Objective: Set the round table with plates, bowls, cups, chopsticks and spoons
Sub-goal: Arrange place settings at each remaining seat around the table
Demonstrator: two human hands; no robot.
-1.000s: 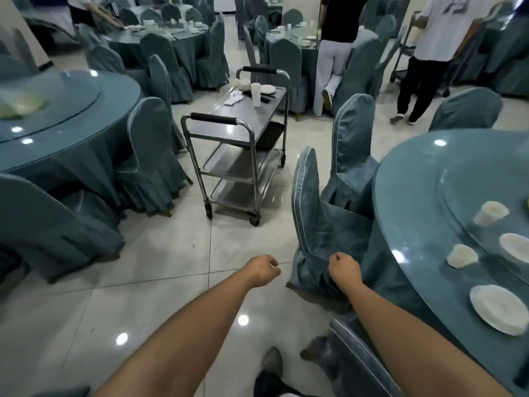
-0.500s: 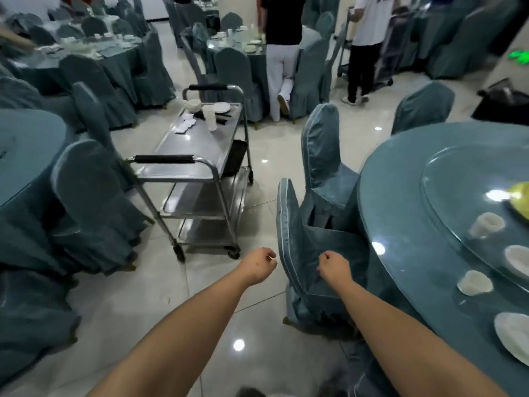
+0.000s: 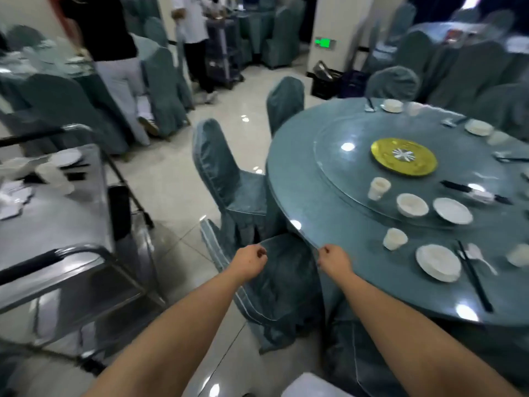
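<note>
While both curled hands, left [image 3: 249, 260] and right [image 3: 333, 259], carry nothing, white stacked crockery [image 3: 55, 174] lies left, nearer the left hand.

We see the steel cart [image 3: 54, 230] cut off by the left edge, its white dishes [image 3: 61, 159] smeared by blur. The round table [image 3: 357, 270] runs past the right edge. Our curled fingers are hidden behind the left hand [image 3: 248, 259] and right hand [image 3: 333, 258]

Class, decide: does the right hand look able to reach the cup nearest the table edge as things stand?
Probably yes. The right hand hovers at the table edge, and only bare cloth lies between it and the cup.
</note>
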